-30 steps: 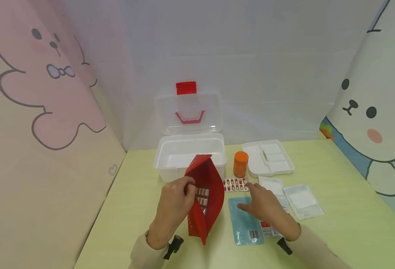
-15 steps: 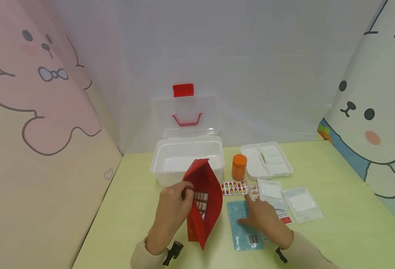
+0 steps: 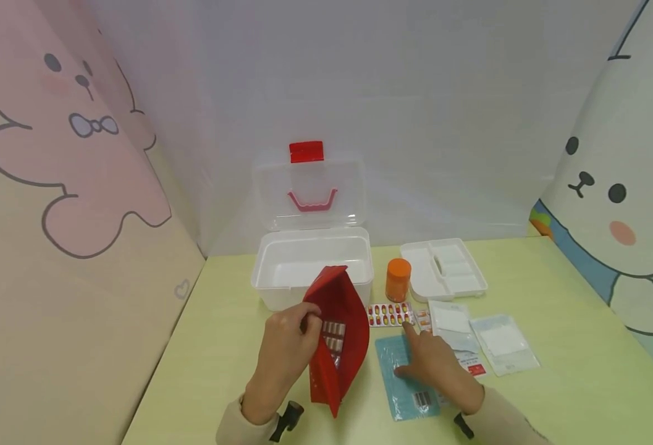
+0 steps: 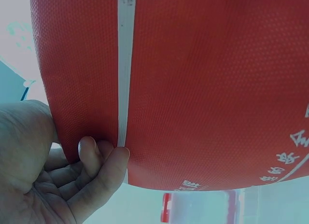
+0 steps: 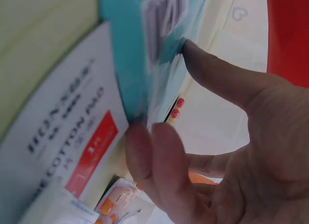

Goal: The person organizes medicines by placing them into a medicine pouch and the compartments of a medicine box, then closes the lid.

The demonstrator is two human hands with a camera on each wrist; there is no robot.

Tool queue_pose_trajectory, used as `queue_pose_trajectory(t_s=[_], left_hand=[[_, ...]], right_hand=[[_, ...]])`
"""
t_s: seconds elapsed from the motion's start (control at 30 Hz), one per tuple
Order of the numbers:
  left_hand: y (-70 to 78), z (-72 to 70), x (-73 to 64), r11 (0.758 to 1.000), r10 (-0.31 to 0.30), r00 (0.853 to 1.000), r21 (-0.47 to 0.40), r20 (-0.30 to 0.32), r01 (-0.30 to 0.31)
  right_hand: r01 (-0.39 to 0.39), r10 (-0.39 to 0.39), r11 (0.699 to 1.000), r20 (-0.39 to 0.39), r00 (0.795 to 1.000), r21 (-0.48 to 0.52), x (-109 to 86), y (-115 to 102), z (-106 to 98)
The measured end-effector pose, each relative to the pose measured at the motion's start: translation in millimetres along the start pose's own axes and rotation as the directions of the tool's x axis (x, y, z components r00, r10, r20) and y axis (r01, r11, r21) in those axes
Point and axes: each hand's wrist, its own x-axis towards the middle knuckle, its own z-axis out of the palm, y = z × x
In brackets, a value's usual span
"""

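Here's the left hand, thumb and fingers pinching the edge of a red textured fabric pouch held above the pale yellow table, its mouth gaping, a blister strip of tablets or capsules inside. From the left wrist, white Chinese characters curve across the red: 全 and 的 come through, others blur. A narrow white strip runs down the fabric too, its tiny print too small to read.

Over to the right hand, thumb spread wide from loosely bent fingers, over a flat teal packet lying right of the pouch. Thumb and fingertips are at the packet, but I can't tell how firmly they touch. The packet carries a black-and-white barcode.

And just beside it, a white paper-like packet reads "COTTON PAD"; the bigger brand line above is blurred, and a "1" sits in its red panel.

Beyond the fingers: a silver blister strip of red-and-yellow capsules, and behind that an upright orange cylindrical bottle.
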Motion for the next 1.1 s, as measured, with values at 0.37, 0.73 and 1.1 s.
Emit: queue_pose_trajectory(t_s=[0.37,0.73,1.1], left_hand=[[0.4,-0.7,-0.9,1.0,0.009,1.0,0.009,0.001,-0.009],[1.1,-0.5,-2.2,1.0,0.005,1.0,0.003,0.01,-0.005],[3.7,-3.6,-0.7,1.0,0.022,1.0,-0.002,0.009,-0.022]], right_hand=[[-0.025,0.023,0.998,0.043,0.999,0.057,5.4,-3,1],[0.019,-0.019,0.982,-0.002,1.0,0.189,5.6,-3,8],[0.182,-0.107,0.94,-0.257,0.961,0.289,1.4,-3,-6]])
